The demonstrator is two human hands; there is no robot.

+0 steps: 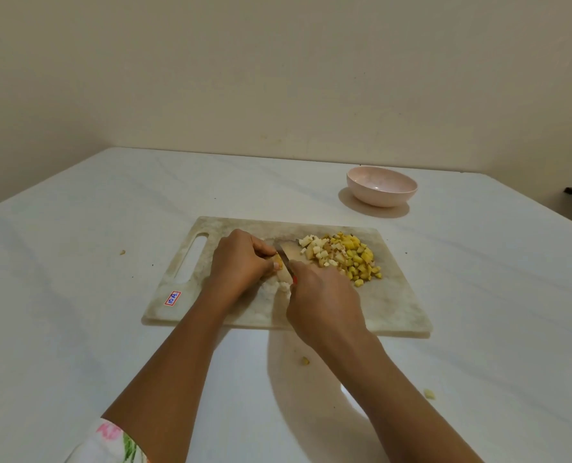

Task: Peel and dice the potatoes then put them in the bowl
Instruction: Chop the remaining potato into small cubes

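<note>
floral sleeve [111, 442], lower left corner. potato scrap [305, 361], loose on white table [77, 329], below centre. right hand [324, 305], centre, fingers clenched round red-handled knife [287, 254], blade at potato piece [279, 262]. left hand [239, 262], fingers curled, pinning that piece to cutting board [395, 305]. sticker [172, 298], board's lower left, red-bordered, reads "10a". diced potato [344, 257], heaped on board's right. pink bowl [381, 186], beyond board, upper right of centre.

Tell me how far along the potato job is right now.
Done: a pile of diced potato sits on the right of the cutting board. In hand: the left hand steadies a potato piece while the right hand cuts it with the knife. Left: finish this piece, then move the dice into the bowl, which holds nothing; a stray bit lies on the table.
</note>
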